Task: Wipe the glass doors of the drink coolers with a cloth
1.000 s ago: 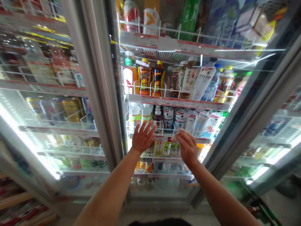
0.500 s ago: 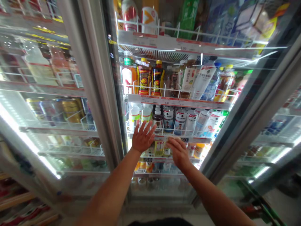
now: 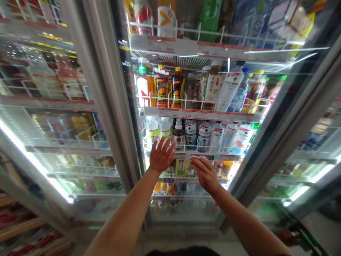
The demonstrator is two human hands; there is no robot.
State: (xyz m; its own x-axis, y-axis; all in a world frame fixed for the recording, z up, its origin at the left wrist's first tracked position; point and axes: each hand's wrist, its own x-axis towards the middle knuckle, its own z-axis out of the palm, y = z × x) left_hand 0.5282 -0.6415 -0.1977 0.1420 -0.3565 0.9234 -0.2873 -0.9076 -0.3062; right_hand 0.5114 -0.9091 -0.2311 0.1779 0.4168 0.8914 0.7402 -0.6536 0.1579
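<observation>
Fingers spread, my left hand [image 3: 162,155] lies flat against the glass door [image 3: 183,224] of a drinks fridge. To its right, my right hand [image 3: 207,175] is closed on a pale cloth [image 3: 195,158], pressed against the same glass. Only the cloth's edge shows past the fingers, so I cannot tell whether it is fabric or tissue. Behind the glass by my left hand stands a dark bottle with a white cap [image 3: 178,137]. A shelf rail [image 3: 226,156] runs behind my right hand.
Upper shelves hold several bottles, among them a black and yellow bottle [image 3: 177,89] and a green bottle [image 3: 210,21]. A metal door frame [image 3: 106,81] stands at the left, beside another stocked fridge section. Goods on low shelves [image 3: 23,227] sit at the lower left.
My right hand has shifted slightly to the right and down with the cloth, and more of the cloth shows. My left hand stays in place on the glass.
</observation>
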